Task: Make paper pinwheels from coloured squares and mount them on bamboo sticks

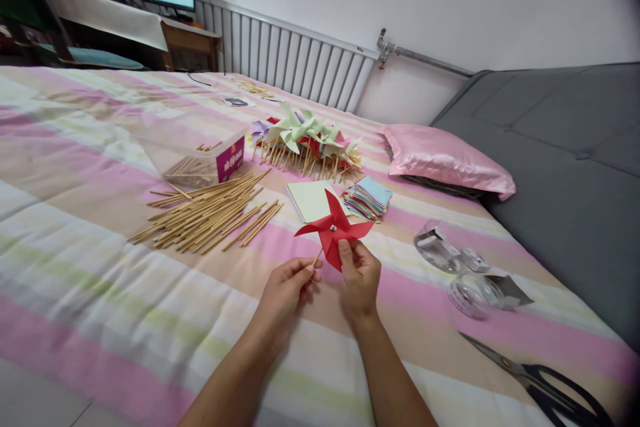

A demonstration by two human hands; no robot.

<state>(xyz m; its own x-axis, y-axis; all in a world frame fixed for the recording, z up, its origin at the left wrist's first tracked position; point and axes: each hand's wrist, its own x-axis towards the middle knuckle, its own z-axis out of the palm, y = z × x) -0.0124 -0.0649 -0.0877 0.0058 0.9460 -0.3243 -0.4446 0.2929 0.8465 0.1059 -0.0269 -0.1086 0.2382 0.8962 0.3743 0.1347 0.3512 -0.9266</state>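
I hold a red paper pinwheel point(332, 227) above a striped bedsheet point(100, 260). My left hand point(289, 288) pinches the lower end of its thin wooden stick. My right hand point(359, 275) grips the lower blade of the red pinwheel between thumb and fingers. A silver pin sits at the pinwheel's centre. Just behind the pinwheel lies a stack of coloured paper squares point(369, 197) and a pale green sheet point(310, 199).
A loose pile of wooden sticks point(205, 212) lies to the left, beside a clear plastic box point(193, 157). Finished pinwheels point(305, 140) are heaped further back. Clear tape rolls point(470, 280), black scissors point(545, 380) and a pink pillow point(445, 160) lie to the right.
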